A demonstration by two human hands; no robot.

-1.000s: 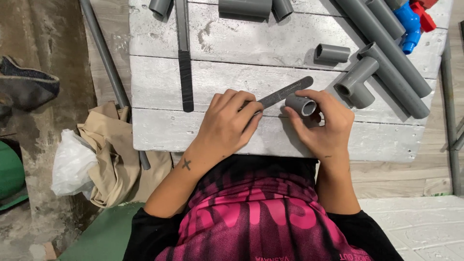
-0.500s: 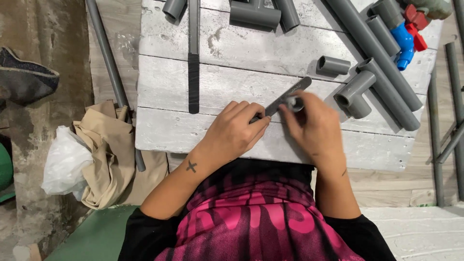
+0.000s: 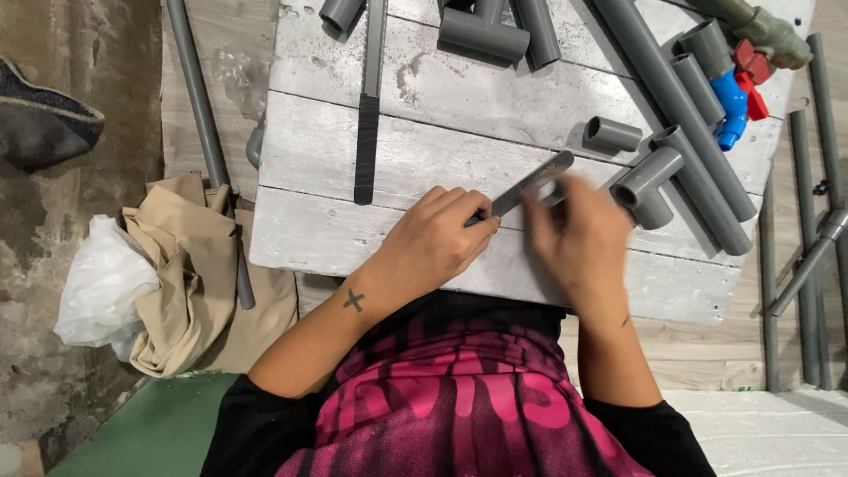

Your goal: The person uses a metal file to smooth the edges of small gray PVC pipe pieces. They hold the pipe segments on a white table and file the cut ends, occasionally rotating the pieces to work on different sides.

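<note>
flat grey file (image 3: pixel 530 186) pinched in left hand (image 3: pixel 437 243), right hand (image 3: pixel 579 234) blurred, grip unclear

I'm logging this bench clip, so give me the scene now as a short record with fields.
left hand: left hand pinches the near end of a flat grey file
right hand: right hand blurred beside the file; whatever it holds is hidden
surface: white plank table
nearby: grey tee fitting, short grey pipe piece, blue valve
</note>
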